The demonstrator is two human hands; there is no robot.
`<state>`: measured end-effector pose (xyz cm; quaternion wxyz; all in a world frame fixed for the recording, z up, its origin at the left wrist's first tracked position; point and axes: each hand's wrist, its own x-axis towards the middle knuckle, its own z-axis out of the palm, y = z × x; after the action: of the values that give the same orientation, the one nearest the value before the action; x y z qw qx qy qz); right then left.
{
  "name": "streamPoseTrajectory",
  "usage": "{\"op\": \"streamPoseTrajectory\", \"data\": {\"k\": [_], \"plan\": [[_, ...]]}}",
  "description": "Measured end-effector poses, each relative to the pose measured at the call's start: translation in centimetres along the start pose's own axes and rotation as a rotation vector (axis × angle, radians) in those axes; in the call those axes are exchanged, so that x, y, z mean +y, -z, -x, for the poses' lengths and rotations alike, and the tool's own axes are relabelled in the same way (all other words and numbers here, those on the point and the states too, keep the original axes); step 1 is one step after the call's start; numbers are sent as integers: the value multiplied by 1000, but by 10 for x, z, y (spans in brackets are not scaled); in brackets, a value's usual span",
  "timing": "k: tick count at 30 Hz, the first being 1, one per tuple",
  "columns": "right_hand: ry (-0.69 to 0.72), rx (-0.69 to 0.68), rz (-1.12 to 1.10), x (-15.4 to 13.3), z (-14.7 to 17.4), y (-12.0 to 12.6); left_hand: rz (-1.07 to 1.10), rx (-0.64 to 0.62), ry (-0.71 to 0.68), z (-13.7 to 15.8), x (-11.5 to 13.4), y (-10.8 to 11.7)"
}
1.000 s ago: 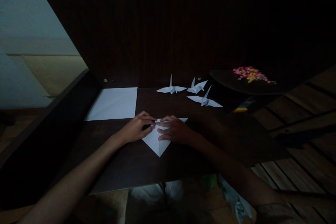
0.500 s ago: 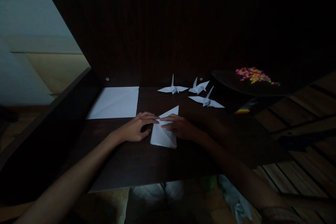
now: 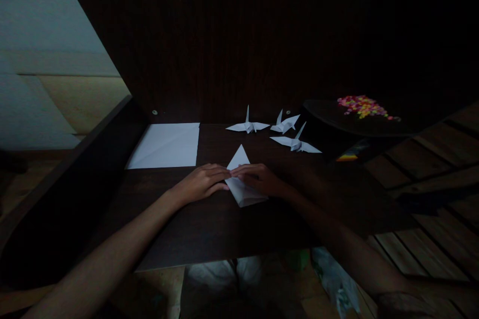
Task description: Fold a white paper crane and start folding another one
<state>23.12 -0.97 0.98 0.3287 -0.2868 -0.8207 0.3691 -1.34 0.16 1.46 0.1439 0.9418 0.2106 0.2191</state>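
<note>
Between both hands on the tabletop (image 3: 209,224), the folded paper triangle (image 3: 243,179) points away, left hand (image 3: 204,183) and right hand (image 3: 262,179) fingers flat, pressing it equally near.

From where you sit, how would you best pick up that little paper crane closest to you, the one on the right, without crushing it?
Probably by the body at the middle of the nearest crane, pinched lightly from above, from its near side. Its wings lie spread flat to left and right, and its thin point sticks up and back, so those parts would likely bend. The right hand is nearer to it, but rests on the folded paper.
</note>
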Motion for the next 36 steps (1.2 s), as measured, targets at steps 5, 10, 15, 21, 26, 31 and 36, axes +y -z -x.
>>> {"op": "streamPoseTrajectory", "data": {"k": [5, 10, 15, 21, 26, 31, 36], "plan": [[-249, 85, -308, 5, -3, 0, -84, 60, -17, -5, 8, -2], [-412, 146, -603, 9, -7, 1, -110, 120, 16, -7, 12, -5], [-481, 80, -740, -4, -6, 9, 27, 243, 76, -8, 16, -5], [-431, 302, -718, -9, -3, 12, 168, 460, 255, -9, 26, 0], [-348, 336, -709, 0, -2, 8, 253, 607, 456, -11, 32, 1], [-399, 477, -718, -2, -7, -1, 507, 706, 554, -16, 42, 0], [-414, 496, -830, -13, -11, -3, 692, 722, 555, -20, 51, -4]]}}
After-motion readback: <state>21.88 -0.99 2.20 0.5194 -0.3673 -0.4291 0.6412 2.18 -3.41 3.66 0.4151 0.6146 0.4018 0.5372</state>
